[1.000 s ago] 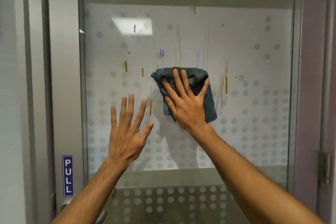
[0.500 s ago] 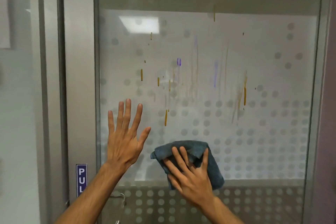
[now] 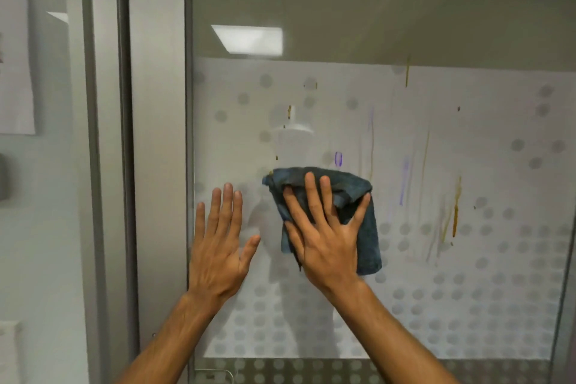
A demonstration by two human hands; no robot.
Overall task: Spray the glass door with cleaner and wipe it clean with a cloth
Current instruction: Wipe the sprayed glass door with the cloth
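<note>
The glass door (image 3: 467, 140) fills the view, its frosted panel dotted with grey circles. Yellow-brown drips (image 3: 456, 215) and faint purple streaks (image 3: 404, 178) run down the glass, mostly to the right of the cloth. My right hand (image 3: 324, 237) presses a folded dark blue cloth (image 3: 364, 227) flat against the glass, fingers spread over it. My left hand (image 3: 221, 243) lies flat and spread on the glass by the door's left edge, holding nothing. No spray bottle is in view.
A grey metal door frame (image 3: 156, 165) stands at the left, beside a pale wall (image 3: 40, 227) with a sheet of paper (image 3: 15, 56). A ceiling light reflects in the upper glass (image 3: 249, 39). A metal handle (image 3: 218, 372) peeks in at the bottom.
My right hand has slid the cloth back up the glass from the low point of half a second ago. My left hand stays flat on the glass. The view has tilted upward.
</note>
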